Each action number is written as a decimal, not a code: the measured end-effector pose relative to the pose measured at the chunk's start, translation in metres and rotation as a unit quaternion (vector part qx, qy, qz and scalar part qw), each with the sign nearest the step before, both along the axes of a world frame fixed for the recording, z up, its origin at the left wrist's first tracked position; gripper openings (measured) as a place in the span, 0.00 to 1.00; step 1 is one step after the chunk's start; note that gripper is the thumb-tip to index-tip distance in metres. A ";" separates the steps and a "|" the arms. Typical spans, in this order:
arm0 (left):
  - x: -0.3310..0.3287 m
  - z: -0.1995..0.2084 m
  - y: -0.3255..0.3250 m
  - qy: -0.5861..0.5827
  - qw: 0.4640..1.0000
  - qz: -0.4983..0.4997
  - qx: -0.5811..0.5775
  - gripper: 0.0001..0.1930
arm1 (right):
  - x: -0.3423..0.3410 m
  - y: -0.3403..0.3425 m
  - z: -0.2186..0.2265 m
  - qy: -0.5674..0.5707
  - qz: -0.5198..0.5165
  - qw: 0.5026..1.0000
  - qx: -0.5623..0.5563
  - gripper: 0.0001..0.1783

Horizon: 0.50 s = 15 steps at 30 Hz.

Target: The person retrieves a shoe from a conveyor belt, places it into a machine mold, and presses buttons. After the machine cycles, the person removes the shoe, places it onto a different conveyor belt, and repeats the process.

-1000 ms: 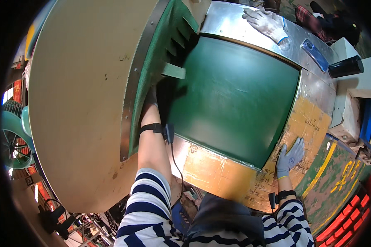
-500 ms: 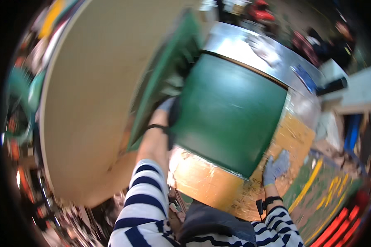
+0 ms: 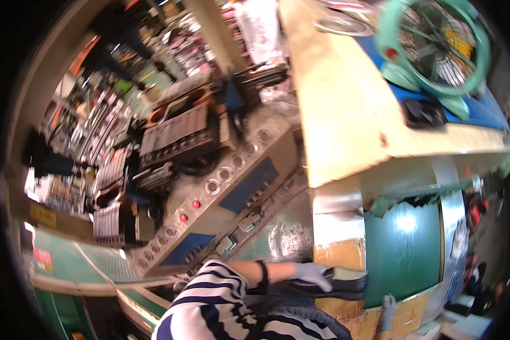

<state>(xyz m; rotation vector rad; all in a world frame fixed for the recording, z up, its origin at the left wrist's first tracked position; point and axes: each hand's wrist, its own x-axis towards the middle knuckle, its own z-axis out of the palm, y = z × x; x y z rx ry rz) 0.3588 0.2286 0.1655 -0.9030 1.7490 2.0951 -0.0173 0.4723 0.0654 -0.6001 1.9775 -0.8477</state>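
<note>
My left hand [image 3: 311, 275], in a pale grey glove, is closed around a dark, elongated piece [image 3: 348, 285] with a lighter inner face, possibly a shoe sole. The piece points to the right, its far end by the left edge of a green work surface [image 3: 402, 255]. My right hand [image 3: 387, 309], gloved too, rests at that surface's near edge, on the tan taped cardboard border [image 3: 411, 315]. Its fingers look stretched out, holding nothing I can see. A tan box-like housing [image 3: 345, 96] stands beyond the surface, with torn green sheeting [image 3: 399, 203] hanging under it.
A machine panel [image 3: 209, 198] with round gauges and two red buttons is on the left, dark metal molds [image 3: 178, 139] behind it. On the housing stand a green fan [image 3: 433, 48] and a black bundle [image 3: 424, 113]. A shiny metal strip [image 3: 452, 238] edges the work surface's right side.
My view has swung far to the left, bringing the panel and molds into sight. My left hand has come out from beside the green sheeting with the dark piece. The right hand stays on the border.
</note>
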 end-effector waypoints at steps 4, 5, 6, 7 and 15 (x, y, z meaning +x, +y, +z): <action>0.126 0.051 0.016 0.074 0.993 0.086 0.043 0.32 | 0.179 -0.129 0.115 -0.314 0.185 0.929 -0.071 0.31; 0.154 0.028 0.028 0.064 0.990 0.127 -0.006 0.31 | 0.206 -0.152 0.096 -0.345 0.286 0.893 -0.037 0.33; 0.177 0.029 0.029 0.082 0.984 0.156 0.015 0.30 | 0.232 -0.172 0.076 -0.370 0.374 0.851 0.001 0.36; 0.209 0.061 0.031 0.056 0.975 0.208 0.061 0.30 | 0.263 -0.194 0.089 -0.425 0.387 0.817 0.040 0.36; 0.437 0.191 0.147 -0.207 0.685 0.573 -0.399 0.28 | 0.536 -0.239 0.163 -0.560 0.396 0.693 0.223 0.31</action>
